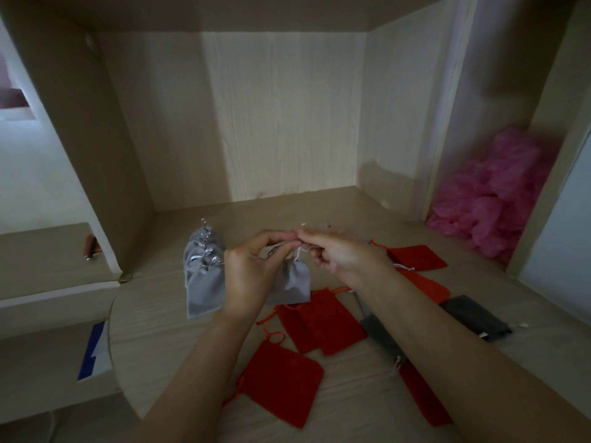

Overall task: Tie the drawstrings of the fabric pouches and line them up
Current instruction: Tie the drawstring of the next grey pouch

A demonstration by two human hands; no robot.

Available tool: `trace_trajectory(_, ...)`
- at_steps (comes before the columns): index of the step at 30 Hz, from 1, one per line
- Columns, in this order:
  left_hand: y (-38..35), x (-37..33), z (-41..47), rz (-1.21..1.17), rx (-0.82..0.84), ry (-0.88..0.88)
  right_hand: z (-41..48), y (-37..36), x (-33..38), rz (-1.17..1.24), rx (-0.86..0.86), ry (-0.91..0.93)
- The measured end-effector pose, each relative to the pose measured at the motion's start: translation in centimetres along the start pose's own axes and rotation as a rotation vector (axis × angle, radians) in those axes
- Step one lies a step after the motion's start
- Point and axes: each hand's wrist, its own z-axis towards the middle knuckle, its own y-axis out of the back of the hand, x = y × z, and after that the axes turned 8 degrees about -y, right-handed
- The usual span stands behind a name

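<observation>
Both hands, left hand (252, 266) and right hand (332, 251), pinch the white drawstring (299, 254) of the grey pouch (292, 282) held above the desk (160, 302); knot may slip if tension drops.

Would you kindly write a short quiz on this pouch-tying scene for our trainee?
1. True or false: the left hand and right hand both pinch the drawstrings of the held grey pouch.
2. The row of grey pouches lies on which side of the held one? A) the person's left B) the person's right C) nearer the person
3. Fill in: the flat pouches lying nearest the person are ___ in colour.
Key: 1 true; 2 A; 3 red.
</observation>
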Motion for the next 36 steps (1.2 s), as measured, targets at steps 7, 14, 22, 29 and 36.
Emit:
trace_trajectory(7,-0.2,1.6,-0.2,0.070,0.006,0.133,0.4,-0.3,0.4,0.396,0.031,0.067)
trace_trajectory(14,0.3,3.1,0.0,0.145,0.122,0.263,0.5,3.1,2.0,0.371,0.005,0.102)
trace_trajectory(22,0.5,3.1,0.0,-0.364,0.106,0.688,0.6,3.4,1.8,0.028,0.019,0.148)
trace_trajectory(29,1.2,3.7,0.6,-1.069,0.287,1.047,-0.3,5.3,1.7,-0.858,-0.086,0.257)
trace_trajectory(36,1.4,3.1,0.7,-1.152,0.298,1.017,-0.4,4.6,1.8,-1.068,-0.105,0.320)
